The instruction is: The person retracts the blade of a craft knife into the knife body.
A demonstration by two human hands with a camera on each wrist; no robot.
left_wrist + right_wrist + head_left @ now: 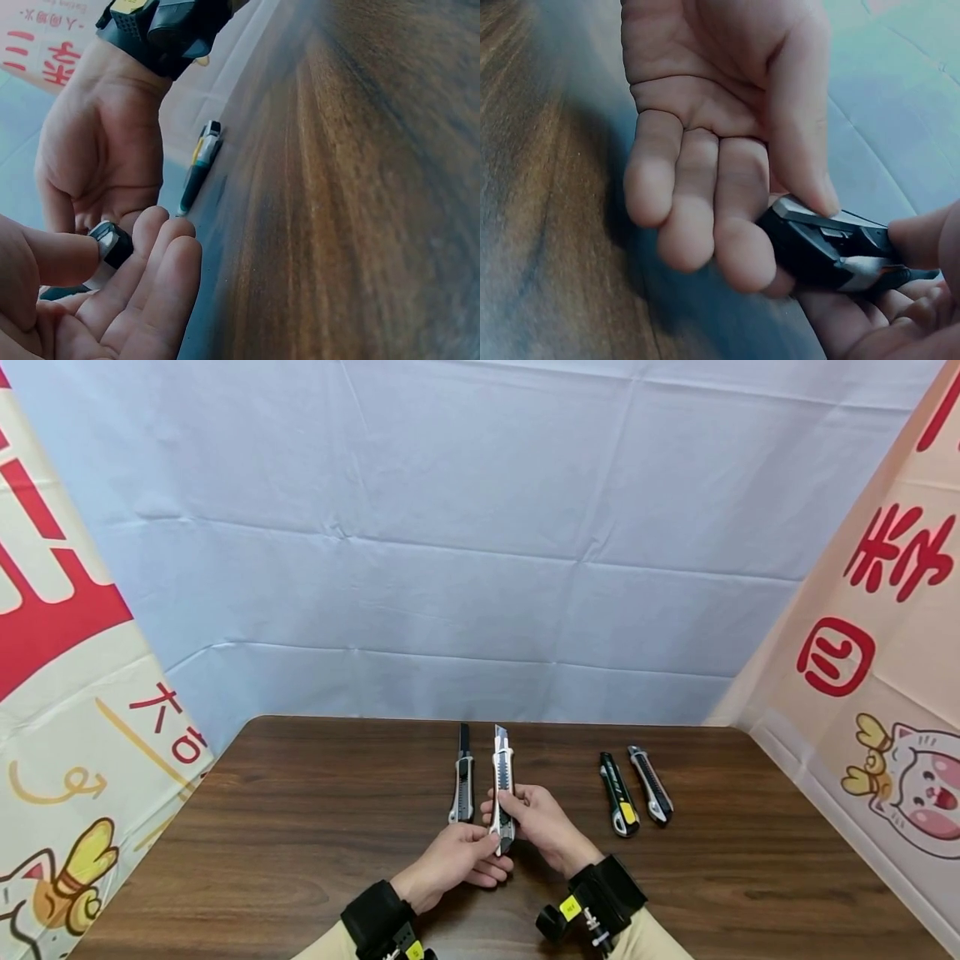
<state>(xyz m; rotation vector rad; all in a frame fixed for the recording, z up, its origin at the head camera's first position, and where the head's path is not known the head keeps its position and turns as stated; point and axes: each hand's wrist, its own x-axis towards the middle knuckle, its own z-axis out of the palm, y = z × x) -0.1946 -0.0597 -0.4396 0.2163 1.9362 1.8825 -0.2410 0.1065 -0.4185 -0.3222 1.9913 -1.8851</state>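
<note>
Both hands hold a white and grey utility knife (502, 781) above the table, its blade tip out and pointing away from me. My left hand (474, 853) pinches the knife's rear end (110, 247) between thumb and fingers. My right hand (525, 810) grips the middle of the handle, fingers underneath and the thumb (802, 150) pressing on the knife's top (832, 251). The right hand (105, 150) fills the upper left of the left wrist view. The left hand's fingers (922, 247) show at the lower right of the right wrist view.
A grey and black knife (462, 781) lies on the brown wooden table (300, 827) just left of the held one. To the right lie a green, black and yellow knife (618, 795) (196, 169) and a black and silver knife (650, 783). Cloth walls enclose the table.
</note>
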